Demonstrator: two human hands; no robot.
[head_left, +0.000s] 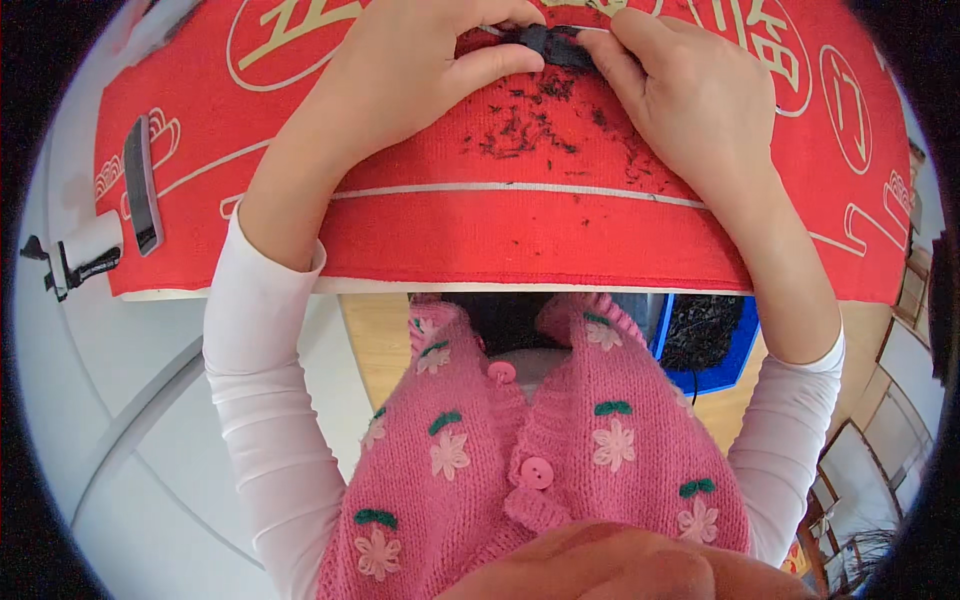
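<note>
Both my hands meet over a small black bundle (560, 46) at the far middle of the red mat. It looks soft and dark, perhaps fabric or cord, but its exact kind cannot be made out. My left hand (425, 75) grips its left end between thumb and fingers, and a thin pale strand shows beside those fingers. At the other end, my right hand (690, 90) pinches the bundle with thumb and forefinger. Short black scraps (520, 130) lie scattered on the mat just below the bundle. The fingers hide parts of it.
The red mat (540, 240) with pale printed patterns covers the table. A dark flat slab like a phone (142, 190) lies at its left edge, near a white and black fitting (85, 255). Below the table's front, a blue tray (735, 375) holds tangled black strands (700, 330).
</note>
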